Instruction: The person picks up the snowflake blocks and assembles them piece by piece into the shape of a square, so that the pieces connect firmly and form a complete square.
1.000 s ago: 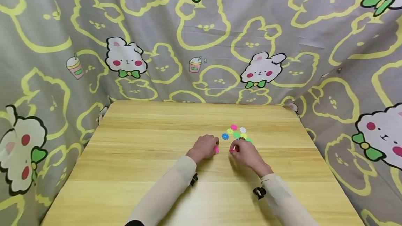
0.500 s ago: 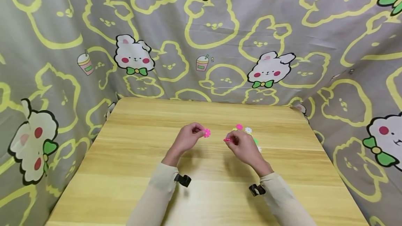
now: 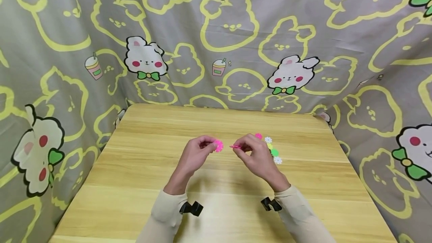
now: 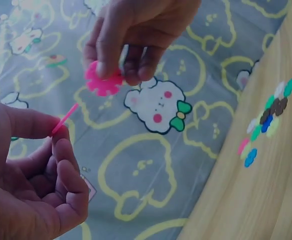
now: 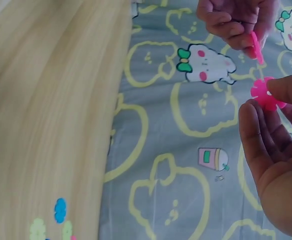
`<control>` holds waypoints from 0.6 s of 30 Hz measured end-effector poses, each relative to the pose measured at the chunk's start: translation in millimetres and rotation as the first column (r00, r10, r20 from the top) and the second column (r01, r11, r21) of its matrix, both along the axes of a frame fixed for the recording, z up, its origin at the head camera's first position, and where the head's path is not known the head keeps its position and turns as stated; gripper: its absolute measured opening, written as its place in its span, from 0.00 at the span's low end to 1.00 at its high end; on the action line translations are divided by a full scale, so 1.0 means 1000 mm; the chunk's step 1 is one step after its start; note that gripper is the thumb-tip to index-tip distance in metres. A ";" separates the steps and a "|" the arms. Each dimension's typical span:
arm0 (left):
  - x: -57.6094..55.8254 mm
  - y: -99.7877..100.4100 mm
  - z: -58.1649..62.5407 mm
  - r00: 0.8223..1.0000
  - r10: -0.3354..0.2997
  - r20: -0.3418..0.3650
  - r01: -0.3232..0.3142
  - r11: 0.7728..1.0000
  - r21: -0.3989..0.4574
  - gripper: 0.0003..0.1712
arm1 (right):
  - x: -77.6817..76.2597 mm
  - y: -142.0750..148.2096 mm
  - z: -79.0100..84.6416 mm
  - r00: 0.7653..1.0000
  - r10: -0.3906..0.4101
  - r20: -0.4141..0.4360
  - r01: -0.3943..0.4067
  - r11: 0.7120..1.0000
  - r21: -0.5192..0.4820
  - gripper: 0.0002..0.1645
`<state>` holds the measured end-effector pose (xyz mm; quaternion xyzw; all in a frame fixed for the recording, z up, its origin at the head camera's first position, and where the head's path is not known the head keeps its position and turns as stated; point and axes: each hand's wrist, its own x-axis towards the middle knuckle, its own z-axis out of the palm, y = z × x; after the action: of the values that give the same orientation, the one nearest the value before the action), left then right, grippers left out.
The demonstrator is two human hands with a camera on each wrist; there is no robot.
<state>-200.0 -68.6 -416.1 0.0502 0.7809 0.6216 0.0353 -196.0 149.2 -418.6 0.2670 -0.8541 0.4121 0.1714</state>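
My left hand (image 3: 197, 155) pinches a pink notched snowflake disc (image 3: 219, 146) between thumb and forefinger; the left wrist view shows that disc edge-on. Facing it, my right hand (image 3: 258, 156) pinches a second pink snowflake disc (image 5: 267, 94), thin and edge-on in the head view. Both discs are held above the table, near each other with a small gap between. In the left wrist view the right hand (image 4: 141, 35) holds its disc (image 4: 104, 80) flat side toward the camera. My fingertips cover part of each disc.
Beyond my right hand, several loose discs lie on the wooden table (image 3: 152, 168), among them a white disc (image 3: 278, 160), a green disc (image 3: 275, 153) and a pink disc (image 3: 258, 136). A patterned curtain (image 3: 189, 21) surrounds the table's back and sides.
From low over the table, both hands have risen with their pink discs. The left hand first moved left; now the right hand has come leftward, bringing the two discs closer together.
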 end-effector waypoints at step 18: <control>0.011 0.006 0.003 0.998 0.046 0.047 -0.052 0.990 0.131 0.08 | 0.003 -0.012 0.007 0.993 0.080 -0.084 -0.081 0.997 -0.008 0.05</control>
<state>-189.1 -62.7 -412.7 0.0197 0.7381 0.6736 0.0336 -193.3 136.9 -411.4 0.3174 -0.8323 0.4120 0.1917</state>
